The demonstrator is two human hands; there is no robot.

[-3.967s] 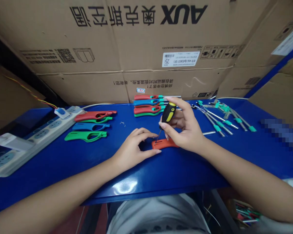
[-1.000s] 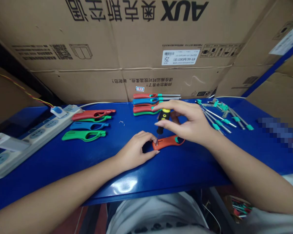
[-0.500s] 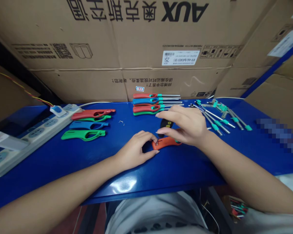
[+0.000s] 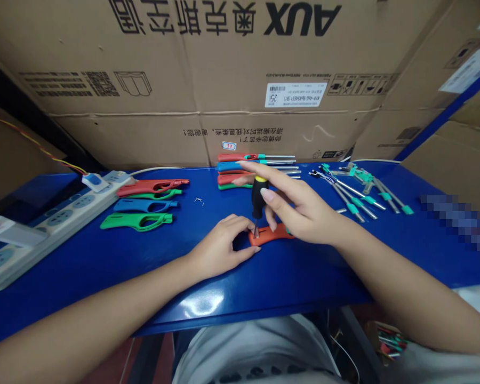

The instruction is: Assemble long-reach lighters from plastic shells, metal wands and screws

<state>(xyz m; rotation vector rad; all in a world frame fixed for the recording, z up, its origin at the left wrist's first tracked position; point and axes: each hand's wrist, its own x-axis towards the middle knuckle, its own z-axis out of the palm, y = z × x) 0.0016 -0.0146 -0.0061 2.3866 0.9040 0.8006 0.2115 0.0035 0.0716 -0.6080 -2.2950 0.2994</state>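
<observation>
An orange lighter point(image 4: 272, 234) lies flat on the blue table, and my left hand point(image 4: 226, 244) pinches its left end between thumb and fingers. Over that end stands a black and yellow screwdriver point(image 4: 258, 198), nearly upright, its tip down at the lighter's handle. My right hand point(image 4: 300, 208) grips the screwdriver's handle with the thumb against it and the index finger stretched out past it. The lighter's right end is partly hidden under my right hand. Several tiny screws point(image 4: 199, 201) lie on the table behind my left hand.
Red, blue and green lighter casings point(image 4: 138, 221) lie at left beside a white power strip point(image 4: 60, 216). Assembled lighters point(image 4: 240, 158) are stacked at the back. Metal tubes with teal ends point(image 4: 358, 202) lie at right. A large cardboard box point(image 4: 224, 64) walls off the back.
My right hand has swung the screwdriver from a slanted position to nearly upright, tip at the lighter's left end. My left hand and the lighter have barely moved.
</observation>
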